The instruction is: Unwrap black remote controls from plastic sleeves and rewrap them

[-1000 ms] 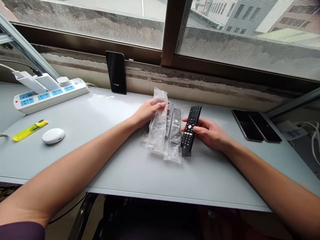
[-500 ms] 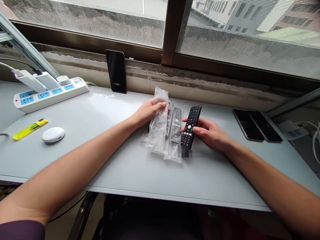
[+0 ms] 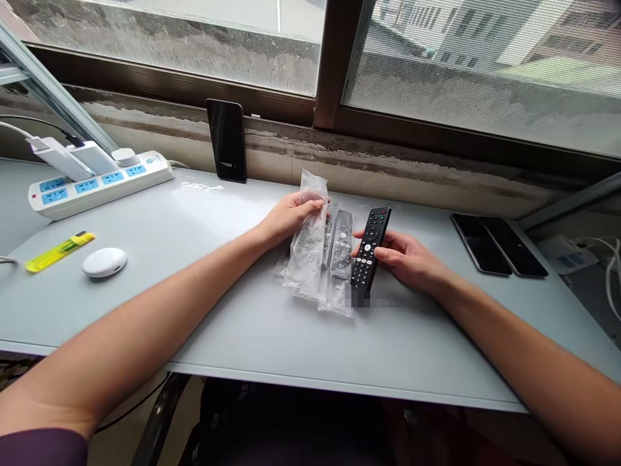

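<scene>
A clear plastic sleeve (image 3: 308, 243) is pinched near its upper end by my left hand (image 3: 298, 213), the thumb lying across its front. The sleeve looks empty and crinkled. Just right of it, black remote controls in clear bags (image 3: 341, 246) lie side by side on the desk, partly covered by the sleeve. My right hand (image 3: 405, 259) grips an unwrapped black remote control (image 3: 370, 246) by its right edge, thumb in front and fingers behind. Its button side faces me, tilted up, with a red button at the top right. A blurred patch covers its lower end.
A white power strip (image 3: 104, 188) with plugged-in chargers stands at the left of the desk (image 3: 272, 343). Near it lie a yellow packet (image 3: 61, 252) and a white rounded case (image 3: 105, 262). One phone (image 3: 227, 141) leans on the back wall; two dark phones (image 3: 499, 244) lie at the right.
</scene>
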The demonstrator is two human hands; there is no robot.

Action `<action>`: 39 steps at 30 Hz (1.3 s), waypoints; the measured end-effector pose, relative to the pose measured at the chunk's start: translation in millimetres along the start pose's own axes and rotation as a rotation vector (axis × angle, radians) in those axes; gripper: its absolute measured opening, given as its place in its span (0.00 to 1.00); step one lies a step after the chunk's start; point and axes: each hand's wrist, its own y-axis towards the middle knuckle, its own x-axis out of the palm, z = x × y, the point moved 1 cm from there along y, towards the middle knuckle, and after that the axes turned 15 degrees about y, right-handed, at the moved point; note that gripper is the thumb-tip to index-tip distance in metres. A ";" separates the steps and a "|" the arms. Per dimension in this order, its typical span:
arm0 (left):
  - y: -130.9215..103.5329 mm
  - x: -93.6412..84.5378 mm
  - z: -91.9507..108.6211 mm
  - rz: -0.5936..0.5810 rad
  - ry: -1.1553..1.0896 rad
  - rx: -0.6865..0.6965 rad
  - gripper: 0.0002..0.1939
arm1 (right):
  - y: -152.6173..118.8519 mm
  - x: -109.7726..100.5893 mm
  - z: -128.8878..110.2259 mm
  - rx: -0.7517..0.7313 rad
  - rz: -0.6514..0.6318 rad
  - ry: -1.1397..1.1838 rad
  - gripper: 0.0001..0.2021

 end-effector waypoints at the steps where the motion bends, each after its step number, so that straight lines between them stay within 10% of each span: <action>1: -0.2 0.0 0.5 0.001 0.002 -0.002 0.18 | 0.1 -0.4 0.3 -0.002 0.001 -0.001 0.28; 39: -0.5 -0.3 3.0 0.017 0.067 -0.020 0.21 | 1.2 2.5 -2.8 0.021 -0.005 0.181 0.25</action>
